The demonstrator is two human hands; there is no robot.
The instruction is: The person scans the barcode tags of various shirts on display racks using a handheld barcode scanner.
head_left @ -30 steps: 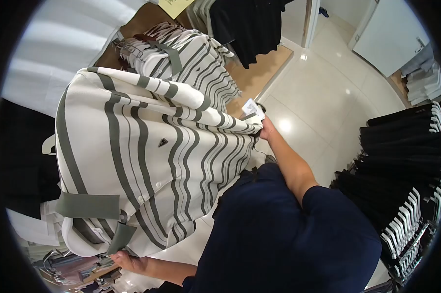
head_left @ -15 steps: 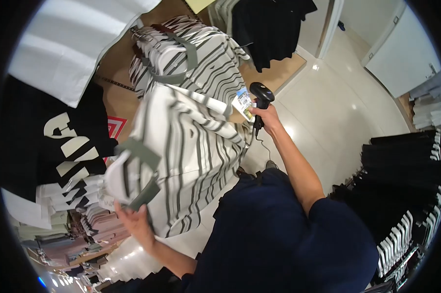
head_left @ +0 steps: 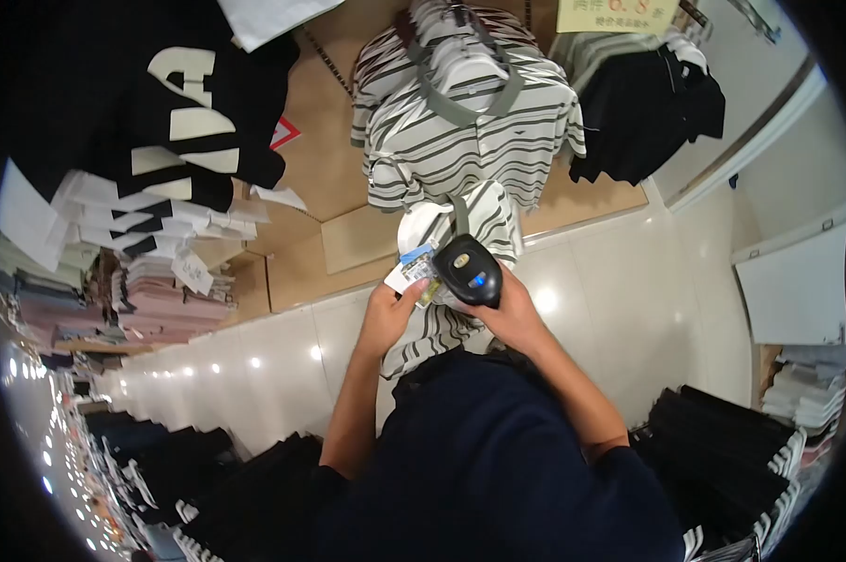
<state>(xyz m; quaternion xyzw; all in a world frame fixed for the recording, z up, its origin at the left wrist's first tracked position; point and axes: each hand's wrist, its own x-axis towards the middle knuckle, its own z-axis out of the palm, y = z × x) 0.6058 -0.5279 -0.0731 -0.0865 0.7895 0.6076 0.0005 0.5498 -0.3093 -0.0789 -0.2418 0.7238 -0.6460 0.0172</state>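
Observation:
My left hand (head_left: 387,314) pinches a hang tag (head_left: 410,273) with a blue and white print between thumb and fingers. Wrapped round a black handheld scanner (head_left: 467,272) is my right hand (head_left: 515,309); a small blue light shows on the scanner's head, which is close beside the tag. A white shirt with dark stripes (head_left: 490,217) hangs in folds behind and below both hands, in front of my body. How the shirt is supported is hidden by the hands and scanner.
Striped shirts (head_left: 479,131) hang on a rack ahead, with black shirts (head_left: 643,108) to their right. Pink garments (head_left: 175,300) and a black printed shirt (head_left: 76,103) are at the left. Black clothes (head_left: 713,450) hang at lower right. A wooden platform edge (head_left: 582,217) borders the tiled floor.
The view has turned left. My left hand has left the shirt's collar and taken hold of the tag. The scanner has come up beside the tag, and the shirt has dropped into folds.

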